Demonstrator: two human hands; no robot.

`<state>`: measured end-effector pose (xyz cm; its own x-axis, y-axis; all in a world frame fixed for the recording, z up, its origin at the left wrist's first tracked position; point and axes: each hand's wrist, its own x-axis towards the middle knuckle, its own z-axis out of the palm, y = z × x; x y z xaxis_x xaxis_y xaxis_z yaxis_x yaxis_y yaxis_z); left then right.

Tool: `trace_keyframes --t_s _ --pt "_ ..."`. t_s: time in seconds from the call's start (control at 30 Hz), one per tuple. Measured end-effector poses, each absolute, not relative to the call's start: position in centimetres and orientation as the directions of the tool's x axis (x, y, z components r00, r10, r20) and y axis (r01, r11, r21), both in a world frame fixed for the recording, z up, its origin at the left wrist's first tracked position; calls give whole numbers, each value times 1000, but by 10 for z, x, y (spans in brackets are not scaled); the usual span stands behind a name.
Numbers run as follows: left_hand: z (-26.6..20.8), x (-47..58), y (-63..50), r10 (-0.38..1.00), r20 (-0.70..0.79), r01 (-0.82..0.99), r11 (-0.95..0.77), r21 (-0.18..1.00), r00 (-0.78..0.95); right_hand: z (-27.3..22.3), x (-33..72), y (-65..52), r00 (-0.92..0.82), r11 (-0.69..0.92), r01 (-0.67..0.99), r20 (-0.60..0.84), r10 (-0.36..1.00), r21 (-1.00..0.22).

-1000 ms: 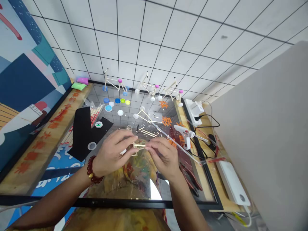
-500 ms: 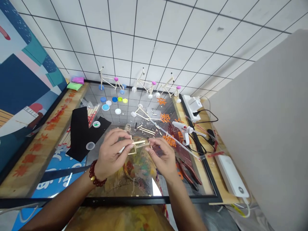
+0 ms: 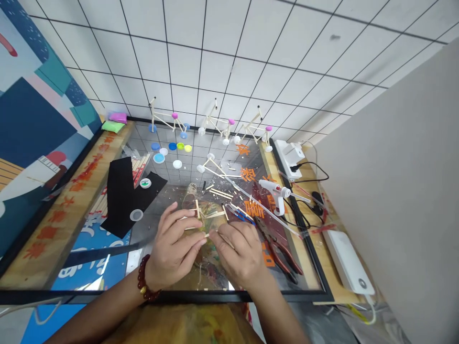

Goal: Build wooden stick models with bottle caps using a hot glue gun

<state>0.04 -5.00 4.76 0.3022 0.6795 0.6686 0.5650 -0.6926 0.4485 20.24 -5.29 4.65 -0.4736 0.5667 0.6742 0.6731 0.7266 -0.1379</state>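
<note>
A small frame of thin wooden sticks (image 3: 214,214) is between my hands, over the glass tabletop. My left hand (image 3: 177,243), with a red bead bracelet at the wrist, pinches the frame's left and near side. My right hand (image 3: 239,251) has its thumb and forefinger closed at the frame's near end, close to my left fingertips; what exactly they grip is partly hidden. Beyond the frame lie loose cut sticks (image 3: 221,193) and small scraps. Blue-handled cutters (image 3: 244,214) lie just past my right hand, with red-handled pliers (image 3: 281,253) to its right.
A white glue gun (image 3: 274,193) lies at the right, near a power strip (image 3: 289,160). Stick models with round wheels (image 3: 167,119) line the back edge. Coloured discs (image 3: 158,158), black sheets (image 3: 120,196) and bundled sticks (image 3: 140,167) are on the left.
My right hand has moved from the frame's right end to its near side, beside my left fingertips. The frame has turned, and the blue-handled cutters have come into sight.
</note>
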Motion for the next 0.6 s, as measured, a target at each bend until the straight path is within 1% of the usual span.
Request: trace_keyframes --t_s 0.03,0.07,0.1,0.17,0.23,0.27,0.3,0.33,0.4,0.6 --pt "47 0 -51 675 676 567 -694 444 297 45 203 -54 -478 730 667 668 571 -147" --pt "46 -1 -52 673 682 570 -692 443 287 44 205 -54 -453 720 669 668 591 -184" --pt "44 -3 -51 675 685 574 -686 448 272 41 207 -53 -397 696 671 670 627 -254" --pt "40 -10 -48 694 684 584 -658 475 226 36 212 -50 -224 612 636 647 729 -469" --pt "36 -20 -41 731 664 592 -608 530 157 31 216 -43 -69 489 515 534 842 -704" --pt "36 -25 -36 754 647 594 -575 563 117 29 217 -39 -21 425 434 463 886 -794" --pt "37 -30 -30 776 627 596 -536 598 70 29 218 -35 11 371 357 401 916 -857" --pt "40 -34 -24 798 602 594 -500 631 32 29 219 -31 29 334 290 357 934 -897" --pt "48 -38 -9 826 563 574 -468 672 15 33 218 -21 21 317 217 329 944 -923" --pt "63 -26 21 829 536 513 -533 673 160 51 211 1 -202 405 266 360 911 -875"
